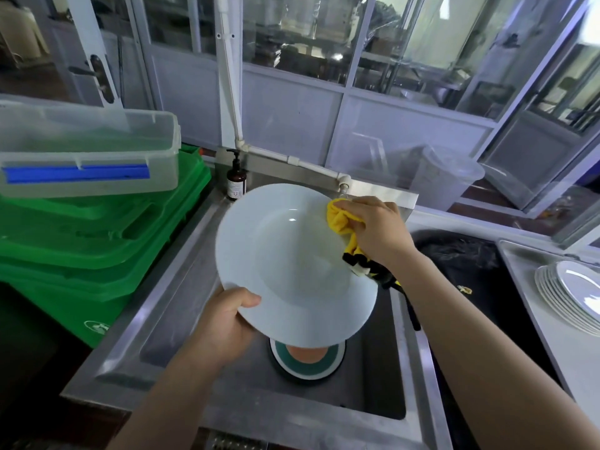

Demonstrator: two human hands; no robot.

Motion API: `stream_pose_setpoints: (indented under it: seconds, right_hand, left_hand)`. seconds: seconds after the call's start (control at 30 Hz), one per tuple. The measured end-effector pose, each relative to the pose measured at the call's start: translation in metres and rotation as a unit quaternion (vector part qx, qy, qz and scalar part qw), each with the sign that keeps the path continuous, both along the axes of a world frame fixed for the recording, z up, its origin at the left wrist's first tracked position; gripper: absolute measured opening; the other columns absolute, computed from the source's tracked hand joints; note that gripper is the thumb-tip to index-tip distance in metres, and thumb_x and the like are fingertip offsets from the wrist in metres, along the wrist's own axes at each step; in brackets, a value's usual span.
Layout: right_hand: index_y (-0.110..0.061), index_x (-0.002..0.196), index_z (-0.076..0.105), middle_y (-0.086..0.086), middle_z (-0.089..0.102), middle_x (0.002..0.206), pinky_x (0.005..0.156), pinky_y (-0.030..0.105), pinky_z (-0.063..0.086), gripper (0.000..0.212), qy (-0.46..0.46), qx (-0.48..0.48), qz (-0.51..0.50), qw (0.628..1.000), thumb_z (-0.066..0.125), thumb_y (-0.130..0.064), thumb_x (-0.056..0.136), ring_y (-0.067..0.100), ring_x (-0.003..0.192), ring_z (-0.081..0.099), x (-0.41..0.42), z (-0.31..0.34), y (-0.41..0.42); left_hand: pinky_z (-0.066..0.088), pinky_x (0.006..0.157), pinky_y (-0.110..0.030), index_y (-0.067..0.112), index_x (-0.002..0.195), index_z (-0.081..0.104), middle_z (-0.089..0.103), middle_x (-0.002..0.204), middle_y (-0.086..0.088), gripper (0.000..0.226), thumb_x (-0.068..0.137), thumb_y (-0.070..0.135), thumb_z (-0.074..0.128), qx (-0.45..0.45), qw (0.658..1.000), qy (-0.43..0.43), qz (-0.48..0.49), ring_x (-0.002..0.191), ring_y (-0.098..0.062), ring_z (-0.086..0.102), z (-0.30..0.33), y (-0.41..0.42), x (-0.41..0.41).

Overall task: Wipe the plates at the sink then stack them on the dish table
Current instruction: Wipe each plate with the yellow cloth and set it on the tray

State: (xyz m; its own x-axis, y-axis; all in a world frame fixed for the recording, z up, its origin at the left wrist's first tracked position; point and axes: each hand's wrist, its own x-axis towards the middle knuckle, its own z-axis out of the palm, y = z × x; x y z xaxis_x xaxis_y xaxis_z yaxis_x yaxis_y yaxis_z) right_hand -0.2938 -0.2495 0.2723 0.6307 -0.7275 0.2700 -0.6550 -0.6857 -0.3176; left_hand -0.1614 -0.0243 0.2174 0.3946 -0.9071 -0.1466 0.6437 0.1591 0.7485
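Note:
A large white plate (pixel 285 261) is held tilted above the steel sink (pixel 168 287). My left hand (pixel 227 323) grips its near-left rim, thumb on the top face. My right hand (pixel 373 228) holds a yellow cloth (pixel 341 219) with black markings against the plate's far-right rim. A stack of several white plates (pixel 571 293) lies on the dish table (pixel 552 339) at the right.
A round dish with a green ring (pixel 308 362) sits in the sink basin under the plate. A brown soap pump bottle (pixel 236 180) stands at the sink's back-left corner. Green crates (pixel 97 241) with a clear tub (pixel 87 151) on top are at left. A white tap pipe (pixel 311 165) ends above the sink.

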Motion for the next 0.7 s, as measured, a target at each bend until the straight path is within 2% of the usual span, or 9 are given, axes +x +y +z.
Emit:
stream_pose_setpoints:
  seconds: [0.1,0.27,0.37,0.4,0.5,0.6,0.7]
  right_hand:
    - [-0.044,0.125,0.058,-0.009,0.052,0.136,0.102,0.039,0.036,0.051,0.009,-0.005,0.024,1.0,0.047,-0.009,0.09,0.033,0.118,0.041,-0.014,-0.01,0.015]
    - [-0.034,0.123,0.063,-0.002,0.057,0.132,0.094,0.027,0.027,0.046,-0.005,0.002,0.091,0.996,0.058,-0.008,0.087,0.033,0.111,0.048,-0.017,-0.021,0.065]
    - [-0.028,0.121,0.066,-0.001,0.062,0.125,0.095,0.026,0.028,0.05,-0.023,0.017,0.154,0.988,0.06,-0.003,0.078,0.027,0.107,0.056,-0.007,-0.014,0.099]
    - [-0.027,0.12,0.066,-0.002,0.063,0.124,0.097,0.027,0.031,0.051,-0.035,0.025,0.168,0.985,0.06,-0.003,0.077,0.026,0.107,0.057,-0.004,-0.012,0.108]
    - [-0.027,0.121,0.066,-0.004,0.064,0.123,0.096,0.031,0.039,0.049,-0.081,0.022,0.195,0.977,0.062,-0.006,0.076,0.026,0.106,0.056,0.0,-0.012,0.126]
    - [-0.029,0.123,0.064,-0.006,0.062,0.126,0.097,0.029,0.039,0.049,-0.111,0.026,0.183,0.976,0.066,-0.01,0.079,0.028,0.109,0.053,-0.004,-0.021,0.121]
    - [-0.028,0.126,0.062,-0.005,0.061,0.127,0.097,0.023,0.032,0.046,-0.123,0.035,0.101,0.987,0.067,-0.012,0.083,0.027,0.112,0.052,-0.01,-0.036,0.099]
  left_hand:
    - [0.055,0.083,-0.041,0.015,0.107,0.068,0.072,0.102,-0.008,0.054,0.06,0.002,0.045,-0.01,0.999,-0.008,0.035,0.098,-0.027,0.067,0.003,-0.002,0.007]
    - [0.056,0.08,-0.036,0.025,0.098,0.076,0.072,0.101,-0.004,0.053,0.062,0.002,0.044,-0.033,0.998,-0.012,0.058,0.096,-0.023,0.069,0.002,-0.006,0.011]
    - [0.053,0.088,-0.04,0.015,0.115,0.066,0.069,0.111,-0.011,0.059,0.062,0.002,0.044,-0.03,0.997,-0.016,0.064,0.104,-0.029,0.065,0.002,-0.011,0.009]
    - [0.054,0.087,-0.04,0.013,0.118,0.063,0.069,0.112,-0.011,0.06,0.062,0.003,0.044,-0.029,0.997,-0.016,0.065,0.104,-0.029,0.065,0.001,-0.012,0.009]
    - [0.059,0.073,-0.033,0.014,0.115,0.063,0.072,0.103,-0.007,0.057,0.062,0.006,0.043,-0.033,0.997,-0.014,0.07,0.093,-0.023,0.069,-0.002,-0.013,0.012]
    - [0.058,0.072,-0.031,0.015,0.112,0.066,0.072,0.105,-0.007,0.055,0.063,0.004,0.044,-0.041,0.997,-0.017,0.068,0.094,-0.023,0.069,-0.002,-0.013,0.011]
    - [0.058,0.079,-0.034,0.021,0.101,0.075,0.072,0.104,-0.005,0.054,0.062,0.0,0.044,-0.051,0.996,-0.018,0.065,0.098,-0.023,0.069,-0.001,-0.012,0.012]
